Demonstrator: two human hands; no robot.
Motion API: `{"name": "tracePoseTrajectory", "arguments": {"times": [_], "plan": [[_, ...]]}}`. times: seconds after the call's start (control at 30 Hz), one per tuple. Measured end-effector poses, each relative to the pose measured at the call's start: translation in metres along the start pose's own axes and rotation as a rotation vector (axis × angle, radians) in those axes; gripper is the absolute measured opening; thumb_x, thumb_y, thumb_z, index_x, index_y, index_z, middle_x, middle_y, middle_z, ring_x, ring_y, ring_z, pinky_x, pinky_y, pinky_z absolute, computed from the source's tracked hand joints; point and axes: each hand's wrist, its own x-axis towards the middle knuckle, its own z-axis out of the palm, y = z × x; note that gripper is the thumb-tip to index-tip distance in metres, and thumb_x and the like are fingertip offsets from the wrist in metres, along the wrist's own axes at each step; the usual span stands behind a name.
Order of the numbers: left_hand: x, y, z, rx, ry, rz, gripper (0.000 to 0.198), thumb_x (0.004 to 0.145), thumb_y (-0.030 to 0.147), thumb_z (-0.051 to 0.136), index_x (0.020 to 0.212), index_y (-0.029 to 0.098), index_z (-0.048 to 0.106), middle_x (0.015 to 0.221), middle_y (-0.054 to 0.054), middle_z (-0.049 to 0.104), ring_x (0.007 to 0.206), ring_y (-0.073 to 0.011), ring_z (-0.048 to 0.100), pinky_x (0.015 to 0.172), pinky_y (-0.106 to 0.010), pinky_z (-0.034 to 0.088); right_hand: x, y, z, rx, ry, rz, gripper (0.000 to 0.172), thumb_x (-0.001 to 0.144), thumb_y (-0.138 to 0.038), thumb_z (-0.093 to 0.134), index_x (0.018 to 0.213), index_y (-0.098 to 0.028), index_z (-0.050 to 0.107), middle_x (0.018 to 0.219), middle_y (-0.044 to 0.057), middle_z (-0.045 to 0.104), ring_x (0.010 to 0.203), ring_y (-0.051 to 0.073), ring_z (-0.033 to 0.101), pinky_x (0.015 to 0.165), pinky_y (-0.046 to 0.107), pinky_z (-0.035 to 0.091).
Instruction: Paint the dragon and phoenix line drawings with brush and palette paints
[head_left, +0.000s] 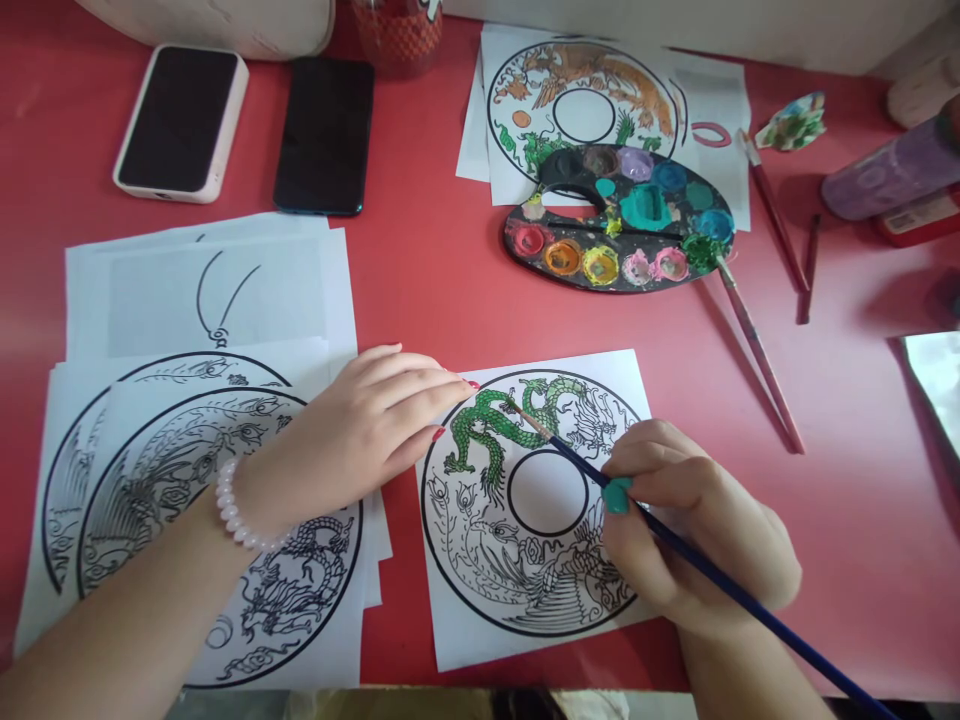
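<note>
A white sheet with a printed ring of a dragon and a phoenix lies at the centre; part of the dragon is green. My right hand pinches a dark blue paintbrush, its tip on the green dragon. My left hand, with a beaded bracelet, lies flat, fingers stretched out, fingertips at the sheet's upper left edge. A black palette with several paint wells sits above the sheet. Another brush rests with its bristles in the dark green well.
Stacked printed sheets lie under my left forearm. A white-edged device and a black phone are at the upper left. Behind the palette is a partly coloured sheet. Two brushes and a purple bottle stand or lie rightward.
</note>
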Motion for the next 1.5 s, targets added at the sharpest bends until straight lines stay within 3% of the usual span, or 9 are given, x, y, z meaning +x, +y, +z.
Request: {"name": "tracePoseTrajectory", "arguments": {"times": [0.4,0.7,0.97,1.5], "plan": [[-0.0004,-0.0003,-0.0014,0.007,0.005,0.017,0.031,0.096,0.018,0.044,0.127,0.014,0.049,0.122,-0.008,0.059,0.115,-0.0204,0.050,0.106,-0.043,0.034,-0.0002,0.0023,0.0006,0.042,0.022,-0.028,0.025,0.065,0.003,0.051,0.076,-0.018,0.044,0.066,0.001,0.048,0.061,0.014,0.046,0.050,0.031,0.040],[-0.0005,0.0001,-0.0018,0.014,-0.001,0.012,0.031,0.097,0.019,0.043,0.127,0.015,0.049,0.122,-0.007,0.059,0.116,-0.0201,0.050,0.106,-0.044,0.034,0.0004,0.0011,0.0006,0.085,-0.047,-0.039,0.028,0.064,0.005,0.050,0.079,-0.017,0.044,0.068,0.002,0.049,0.062,0.014,0.048,0.051,0.032,0.040],[-0.0004,-0.0001,-0.0012,0.025,-0.003,0.012,0.031,0.097,0.019,0.043,0.127,0.015,0.049,0.121,-0.007,0.059,0.115,-0.0202,0.050,0.106,-0.044,0.035,-0.0029,0.0026,0.0006,0.045,0.030,-0.003,0.026,0.064,0.005,0.052,0.075,-0.017,0.045,0.069,0.002,0.048,0.063,0.013,0.046,0.050,0.030,0.039],[-0.0007,0.0002,-0.0015,0.016,-0.008,0.008,0.032,0.096,0.019,0.044,0.127,0.015,0.050,0.121,-0.007,0.059,0.115,-0.0206,0.050,0.107,-0.044,0.034,-0.0044,0.0025,0.0002,0.055,0.038,0.018,0.025,0.063,0.003,0.052,0.073,-0.019,0.045,0.068,0.001,0.049,0.061,0.014,0.046,0.050,0.031,0.039]]}}
